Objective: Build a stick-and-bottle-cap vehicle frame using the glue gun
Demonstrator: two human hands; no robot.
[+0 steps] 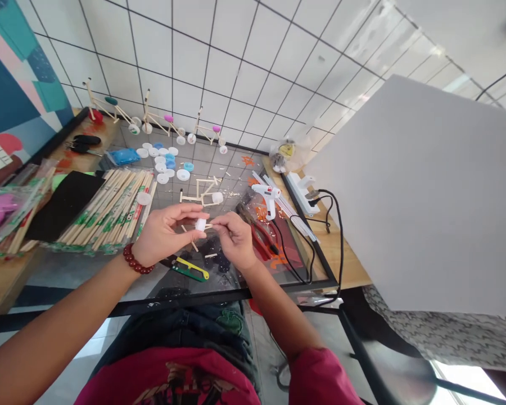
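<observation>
Above the glass tabletop, a small white plastic piece (200, 224) is held at chest height, with thin wooden sticks (191, 242) crossing beneath and beside it. The left hand (164, 229) is partly closed, its fingers reaching across to the piece, while the right hand (235, 239) pinches it from the other side between thumb and fingers. A red bead bracelet (139, 259) circles the left wrist.

Directly beyond the hands lies a half-built stick frame (200, 194) with a white cap at one end. Below them are yellow-and-green thread snips (189, 269). To the right are red-handled pliers (261, 239), a white glue gun (267, 197), and loose glue sticks (289, 205) beside a white power strip (301, 192) trailing a black cable (329, 225).

To the left, bundled wooden sticks (109, 208) in green-printed wrappers lie against a black foam sheet (63, 205). Further off, white and blue bottle caps (164, 163) are scattered on the tabletop. Three finished stick bicycles (152, 115) with cap wheels stand in a row against a white tiled wall (236, 56). A large white board (413, 191) fills the right side, and a maroon shirt (168, 382) shows at the bottom.
</observation>
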